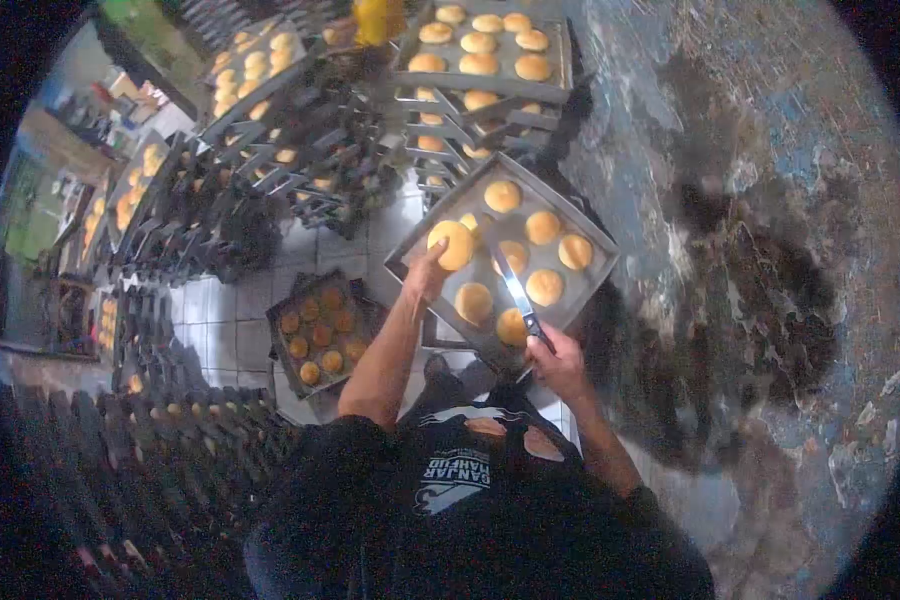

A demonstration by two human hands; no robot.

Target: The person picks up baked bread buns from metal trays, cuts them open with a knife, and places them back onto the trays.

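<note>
In the head view my left hand [426, 274] grips a round golden bun [450, 245], holding it above the left side of a square metal tray [588, 228]. My right hand [560, 362] is closed around the dark handle of a knife [513, 286]. Its blade points up and away over the tray, apart from the held bun. Several more buns, such as this bun [543, 288], lie spread on the tray. Part of one bun is hidden behind the held one, and the blade crosses in front of others.
Another tray of buns [320, 335] sits low near the tiled floor [215, 318] at left. Stacked trays [568, 70] with buns rise at the far side, and more stacks [250, 110] stand to the left. A stained, peeling wall [730, 230] runs along the right.
</note>
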